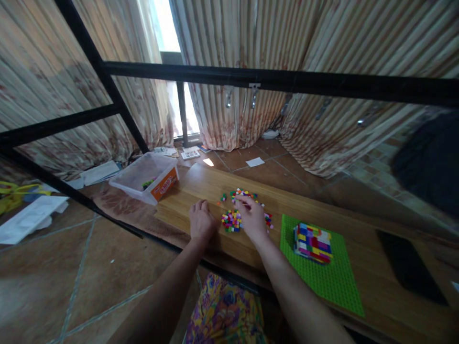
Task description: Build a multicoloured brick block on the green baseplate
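Note:
Loose toy bricks [232, 221] in many colours lie in a pile on the wooden table [201, 184]. Over this pile is my right hand [253, 217], its thumb and fingers drawn together at the bricks; whatever is between the fingertips is too small to make out. Left of the pile, my left hand [202, 220] rests on the tabletop with curled fingers, and its inner side is hidden. To the right, a block built of colourful bricks [313, 242] stands on a green baseplate [339, 286], apart from both hands.
A clear plastic box [143, 179] with an orange label and a few green bricks inside stands at the table's left end. A flat black object [410, 265] lies at the right. Black metal bars [215, 71] cross in front of the curtains [244, 43].

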